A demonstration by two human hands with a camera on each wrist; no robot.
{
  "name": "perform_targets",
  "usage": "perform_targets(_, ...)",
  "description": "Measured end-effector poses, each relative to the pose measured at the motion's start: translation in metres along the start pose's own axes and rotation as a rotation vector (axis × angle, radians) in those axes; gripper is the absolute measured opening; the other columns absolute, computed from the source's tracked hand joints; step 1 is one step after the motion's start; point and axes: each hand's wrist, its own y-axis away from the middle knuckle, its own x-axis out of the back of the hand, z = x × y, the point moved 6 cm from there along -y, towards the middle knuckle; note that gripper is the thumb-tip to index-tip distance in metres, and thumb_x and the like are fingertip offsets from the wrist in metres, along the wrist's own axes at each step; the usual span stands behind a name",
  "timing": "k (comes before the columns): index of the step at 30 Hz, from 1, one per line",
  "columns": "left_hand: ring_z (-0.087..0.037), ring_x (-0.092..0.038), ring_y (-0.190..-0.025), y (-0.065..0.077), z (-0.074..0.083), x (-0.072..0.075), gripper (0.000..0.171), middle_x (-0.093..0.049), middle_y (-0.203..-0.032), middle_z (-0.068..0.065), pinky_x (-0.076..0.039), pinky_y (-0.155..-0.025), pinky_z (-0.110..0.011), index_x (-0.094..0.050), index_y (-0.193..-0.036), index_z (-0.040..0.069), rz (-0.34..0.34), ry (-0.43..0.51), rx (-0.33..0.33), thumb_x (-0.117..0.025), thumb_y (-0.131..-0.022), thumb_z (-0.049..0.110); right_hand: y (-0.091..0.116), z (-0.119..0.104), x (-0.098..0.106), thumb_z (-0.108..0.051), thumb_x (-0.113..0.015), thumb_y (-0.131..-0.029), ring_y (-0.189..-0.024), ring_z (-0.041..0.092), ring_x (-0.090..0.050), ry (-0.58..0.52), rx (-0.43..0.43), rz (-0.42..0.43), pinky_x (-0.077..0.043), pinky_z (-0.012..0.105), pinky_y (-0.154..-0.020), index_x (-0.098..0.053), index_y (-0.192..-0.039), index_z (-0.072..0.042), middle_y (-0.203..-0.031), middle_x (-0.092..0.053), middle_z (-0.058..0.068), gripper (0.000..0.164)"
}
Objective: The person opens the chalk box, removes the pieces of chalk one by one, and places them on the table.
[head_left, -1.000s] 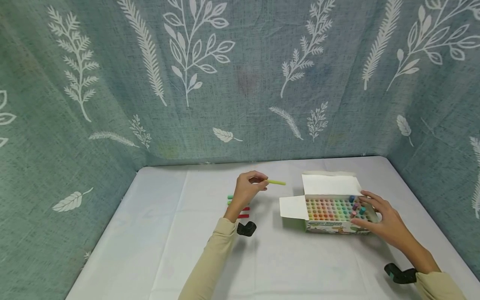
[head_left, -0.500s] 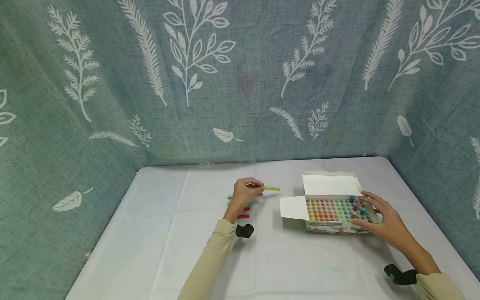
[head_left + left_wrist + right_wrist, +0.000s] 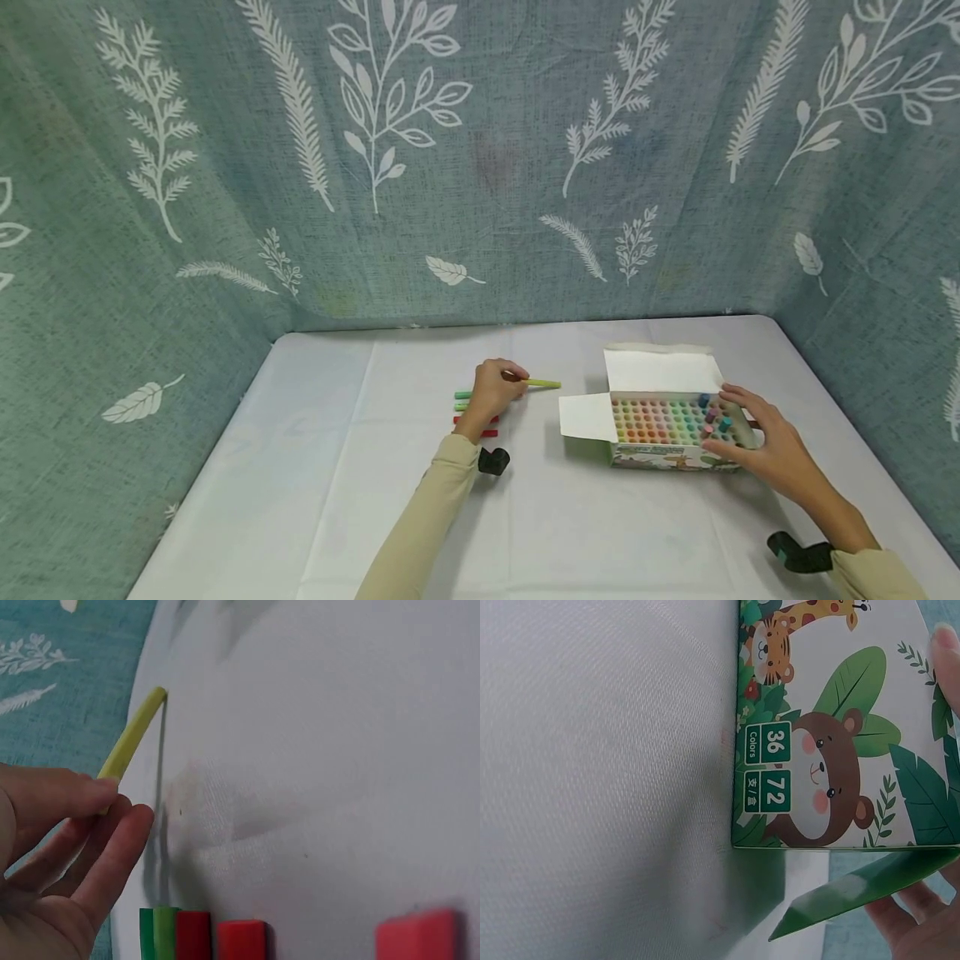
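Observation:
My left hand pinches a yellow-green crayon between thumb and fingertips, its free end pointing right in the head view. In the left wrist view, the crayon's far tip is just above its shadow. Beside and partly under that hand lies a row of crayons: a green one, a light green one and several reds. My right hand grips the right end of an open cardboard crayon box, thumb at the front and fingers at the back. A few crayons stand in its holes near that hand.
The box's white lid is folded back and a side flap sticks out left. White cloth covers the table. A patterned curtain encloses the back and sides. Black wrist cameras hang at the sleeves.
The left hand has lowered the yellow-green crayon toward the table and a little nearer to me, just beyond the row. The right hand and box stay where they were.

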Motion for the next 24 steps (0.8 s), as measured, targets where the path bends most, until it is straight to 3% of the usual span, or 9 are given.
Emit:
perform_targets(6, -0.018, -0.060, -0.081, -0.002, 0.005, -0.005, 0.018, -0.066, -0.091, -0.008, -0.052, -0.068, -0.026, -0.074, -0.089, 0.001, -0.053, -0.212, -0.110, -0.065, -0.079, -0.011, 0.000, 0.001, 0.000, -0.029, -0.079, -0.077, -0.125, 0.048, -0.033, 0.015, 0.003, 0.006, -0.036, 0.059, -0.085, -0.040, -0.142, -0.005, -0.146, -0.033, 0.021, 0.080)
perform_targets(12, -0.017, -0.060, -0.079, -0.002, 0.009, -0.011, 0.021, -0.067, -0.088, -0.008, -0.051, -0.066, -0.027, -0.074, -0.091, 0.003, -0.121, -0.358, -0.134, -0.063, -0.079, -0.011, 0.000, 0.000, 0.000, -0.029, -0.080, -0.077, -0.126, 0.048, -0.032, 0.012, -0.002, 0.011, -0.036, 0.058, -0.086, -0.040, -0.142, -0.005, -0.146, -0.033, 0.021, 0.080)
perform_targets(24, -0.017, -0.061, -0.080, -0.004, 0.012, -0.015, 0.020, -0.068, -0.086, -0.008, -0.052, -0.069, -0.028, -0.074, -0.089, 0.003, -0.155, -0.418, -0.135, -0.063, -0.079, -0.010, 0.000, 0.002, 0.000, -0.028, -0.081, -0.076, -0.128, 0.046, -0.030, -0.011, -0.022, 0.012, -0.034, 0.057, -0.087, -0.042, -0.141, -0.006, -0.147, -0.032, 0.019, 0.079)
